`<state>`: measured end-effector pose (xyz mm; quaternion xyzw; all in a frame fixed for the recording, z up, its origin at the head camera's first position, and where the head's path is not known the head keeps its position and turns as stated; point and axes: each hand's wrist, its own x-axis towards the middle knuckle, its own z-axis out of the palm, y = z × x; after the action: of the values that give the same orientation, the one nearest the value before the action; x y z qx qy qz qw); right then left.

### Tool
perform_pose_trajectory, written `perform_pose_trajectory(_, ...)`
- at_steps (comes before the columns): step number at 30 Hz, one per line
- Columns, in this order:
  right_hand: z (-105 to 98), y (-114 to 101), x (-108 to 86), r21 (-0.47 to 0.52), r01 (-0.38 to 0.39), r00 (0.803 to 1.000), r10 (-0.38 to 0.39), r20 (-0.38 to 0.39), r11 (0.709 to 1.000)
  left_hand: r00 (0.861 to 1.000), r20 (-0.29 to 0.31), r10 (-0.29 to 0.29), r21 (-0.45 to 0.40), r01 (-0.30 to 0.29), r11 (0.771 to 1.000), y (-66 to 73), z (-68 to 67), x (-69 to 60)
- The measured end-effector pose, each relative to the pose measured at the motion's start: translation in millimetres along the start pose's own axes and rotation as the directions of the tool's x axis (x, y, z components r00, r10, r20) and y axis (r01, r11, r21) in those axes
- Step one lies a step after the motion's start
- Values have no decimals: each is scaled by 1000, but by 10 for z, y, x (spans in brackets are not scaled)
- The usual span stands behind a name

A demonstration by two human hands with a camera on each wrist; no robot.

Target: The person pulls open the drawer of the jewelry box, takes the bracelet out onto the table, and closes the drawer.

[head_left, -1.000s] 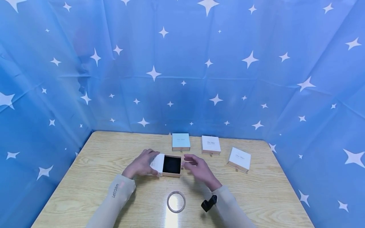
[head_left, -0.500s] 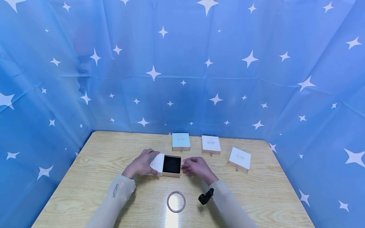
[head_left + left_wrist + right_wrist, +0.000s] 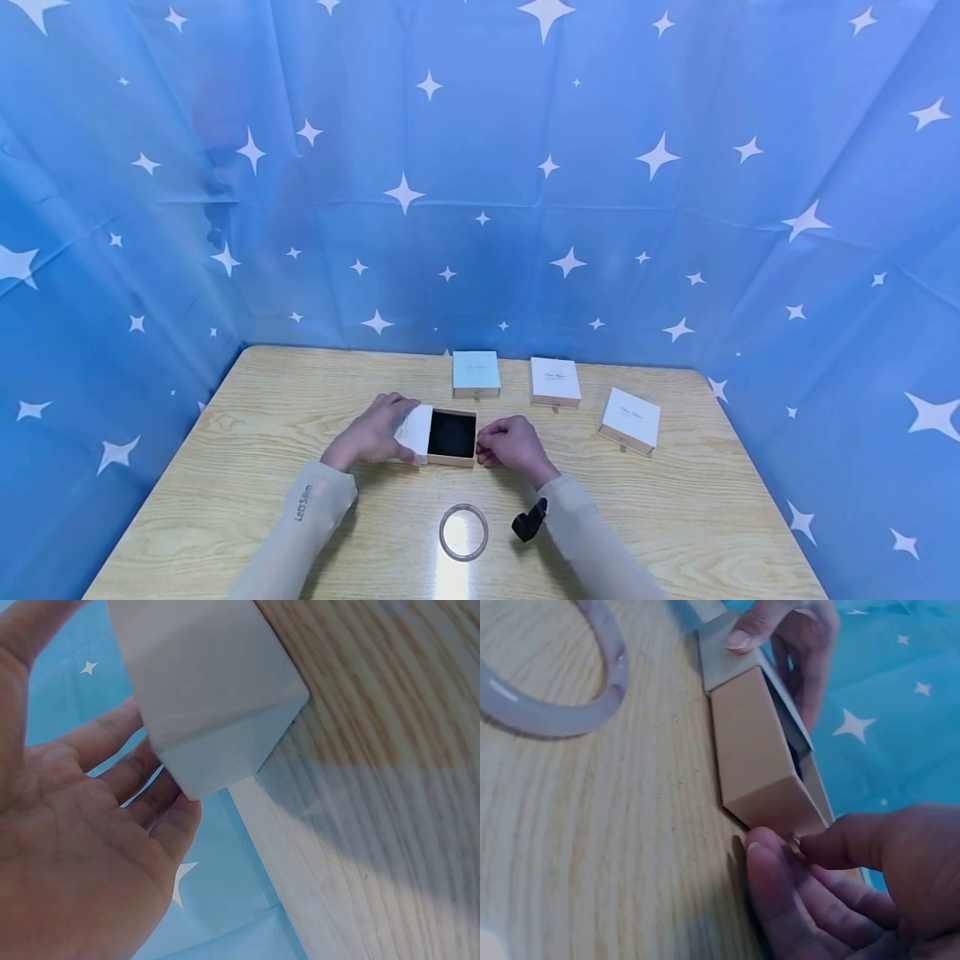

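Observation:
A white box sleeve (image 3: 414,427) lies on the table, its pinkish-tan drawer (image 3: 452,460) pulled out to the right and showing a black lining (image 3: 452,433). My left hand (image 3: 371,433) grips the sleeve from the left; the left wrist view has the fingers of that hand (image 3: 90,840) against the white sleeve (image 3: 217,690). At the drawer's right end is my right hand (image 3: 517,446). In the right wrist view, thumb and forefinger of this hand (image 3: 862,877) pinch a small tab at the end of the drawer (image 3: 754,739).
A translucent pinkish bangle (image 3: 442,533) lies nearer the table's front. Behind stand a light blue box (image 3: 476,371) and a white box (image 3: 555,379), with another white box (image 3: 632,417) turned at an angle to the right. A blue star-patterned curtain (image 3: 480,167) surrounds the table.
My right hand has moved slightly left to the drawer's end, and its fingers have closed into a pinch. The left hand, sleeve and drawer look unmoved.

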<state>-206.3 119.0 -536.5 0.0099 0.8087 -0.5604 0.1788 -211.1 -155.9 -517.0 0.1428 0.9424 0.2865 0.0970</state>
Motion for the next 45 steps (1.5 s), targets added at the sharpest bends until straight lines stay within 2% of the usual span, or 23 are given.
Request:
perform_pose_trajectory(12, 48, 0, 1, -75, 72, 993, -78, -87, 995, 1000, -7, 3, 2, -3, 1000, -5, 8, 3)
perform_pose_trajectory(45, 141, 1, 50, -126, 88, 989, -102, -110, 988, 1000, 2, 0, -1, 0, 1000, -1, 10, -3)
